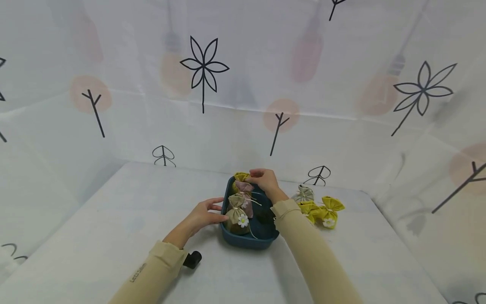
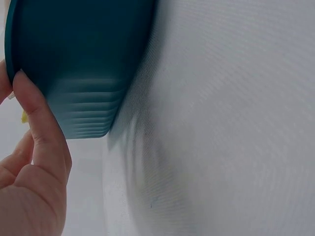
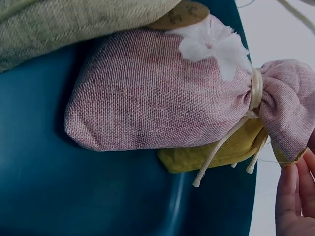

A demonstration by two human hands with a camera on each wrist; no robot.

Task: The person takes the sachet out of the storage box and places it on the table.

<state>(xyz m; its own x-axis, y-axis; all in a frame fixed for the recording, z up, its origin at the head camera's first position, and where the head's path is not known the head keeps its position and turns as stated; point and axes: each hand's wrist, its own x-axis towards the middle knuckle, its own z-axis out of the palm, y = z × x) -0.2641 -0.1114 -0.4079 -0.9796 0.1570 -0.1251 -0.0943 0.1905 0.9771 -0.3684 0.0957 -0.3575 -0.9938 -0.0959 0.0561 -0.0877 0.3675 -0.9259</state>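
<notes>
Head view: at the centre of the frame, a dark blue tray (image 1: 247, 241) sits on a white cloth-covered tabletop (image 1: 114, 219). Three small drawstring sachets lie inside it: a tan sachet (image 1: 238, 215) with a white daisy nearest the camera, a pink sachet (image 1: 244, 192) behind it, and a yellow sachet (image 1: 240, 176) at the far end. The left hand (image 1: 203, 215) rests against the tray's left wall, fingers relaxed and slightly spread. The right hand (image 1: 265, 180) reaches over the far end, fingers curled at the pink sachet's gathered top. To the right of the tray, on the tabletop, lie a grey sachet (image 1: 303, 193) and two more yellow sachets (image 1: 322, 209).

Left wrist view: the thumb (image 2: 42, 128) presses flat on the tray's outer wall (image 2: 83, 59) in the upper left; the other fingers are out of sight.

Right wrist view: the pink sachet (image 3: 157, 103) fills the middle, lying on the yellow one (image 3: 211, 155), its tied neck at the right edge, where the fingertips (image 3: 295, 196) touch the frill. Whether they pinch it is unclear.

The step in hand seems to be arranging sachets in the tray; the next move likely calls for releasing the frill and reaching for a loose sachet at right.
</notes>
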